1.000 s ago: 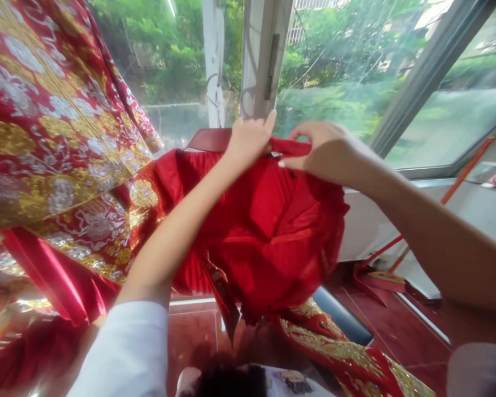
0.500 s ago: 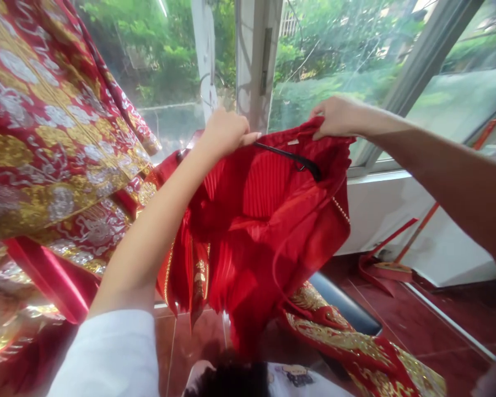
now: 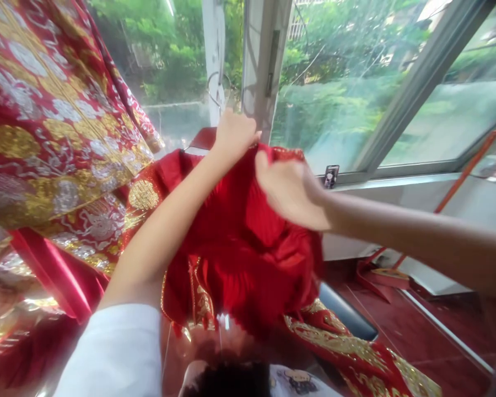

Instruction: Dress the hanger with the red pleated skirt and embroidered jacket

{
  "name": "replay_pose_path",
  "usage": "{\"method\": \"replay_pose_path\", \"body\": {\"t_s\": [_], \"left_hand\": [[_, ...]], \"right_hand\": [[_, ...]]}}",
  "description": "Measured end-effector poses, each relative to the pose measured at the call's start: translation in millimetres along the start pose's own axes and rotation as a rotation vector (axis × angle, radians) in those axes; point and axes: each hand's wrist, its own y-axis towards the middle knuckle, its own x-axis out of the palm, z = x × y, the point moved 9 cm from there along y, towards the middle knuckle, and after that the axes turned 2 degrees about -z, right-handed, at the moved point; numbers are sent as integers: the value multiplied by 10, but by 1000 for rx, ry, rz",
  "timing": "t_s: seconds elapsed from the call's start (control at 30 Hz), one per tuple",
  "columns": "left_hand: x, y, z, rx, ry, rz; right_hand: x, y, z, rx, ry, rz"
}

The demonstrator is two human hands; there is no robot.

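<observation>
A red pleated skirt [image 3: 231,264] with gold-beaded trim hangs in front of me, its inside facing up. My left hand [image 3: 236,132] is closed at the top, around the middle of a black hanger [image 3: 183,150], which the hand and cloth mostly hide. My right hand [image 3: 291,187], smeared by motion, is closed on the skirt's waistband just right of my left hand. Its fingertips are hidden behind the hand. A gold-embroidered red panel [image 3: 367,353] trails from the skirt toward the lower right.
A large red, gold and silver embroidered robe [image 3: 66,121] hangs at the left. Windows with a frame [image 3: 268,71] stand ahead; a phone [image 3: 331,175] leans on the sill. A broom [image 3: 386,277], a dark padded bench [image 3: 349,314] and red floor tiles [image 3: 430,325] lie at the right.
My right hand has swung left and down with the waistband edge, close to my left hand. The skirt's opening has folded narrower. The phone on the sill has come into view.
</observation>
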Motion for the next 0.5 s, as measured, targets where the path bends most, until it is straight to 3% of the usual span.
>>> {"method": "replay_pose_path", "body": {"t_s": [0.07, 0.17, 0.2, 0.27, 0.37, 0.43, 0.5], "left_hand": [[-58, -73, 58, 41, 44, -19], [-305, -260, 33, 235, -201, 126], [-410, -353, -91, 265, -299, 199], [-532, -556, -540, 185, -409, 288], [-429, -936, -1299, -47, -423, 182], [-369, -1282, -1611, -143, -423, 167], [-417, -1689, -1745, -292, -330, 319]], "right_hand": [[350, -82, -342, -134, 43, -78], [537, 52, -347, -161, 186, -75], [477, 132, -244, -142, 241, -22], [233, 273, 78, -50, 345, 149], [-129, 375, 547, 97, 477, 418], [-229, 468, 617, 60, 559, 495], [-217, 628, 526, -30, 653, 481]]}}
